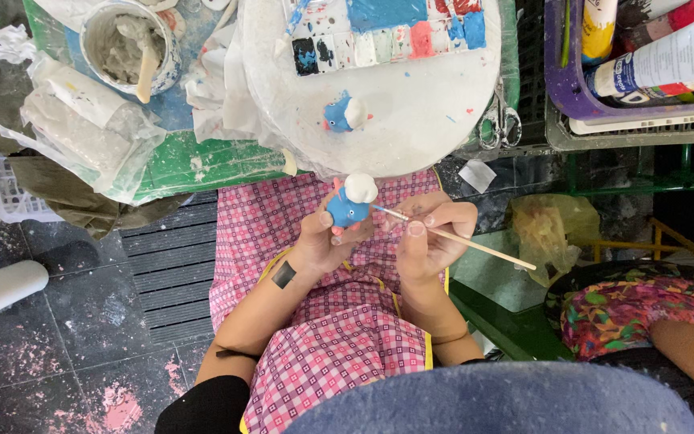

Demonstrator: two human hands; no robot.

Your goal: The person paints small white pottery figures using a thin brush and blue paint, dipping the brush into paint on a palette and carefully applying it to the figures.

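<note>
Over your pink apron, your left hand (327, 237) has its grip closed around the blue figurine (349, 207); your right hand (431, 233) pinches the brush (459, 239). Steady both wrists; stroke lightly.

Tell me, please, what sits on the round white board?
On the round white board sit a blue-and-white figurine and a paint palette. Whatever lies beneath the palette is covered.
</note>
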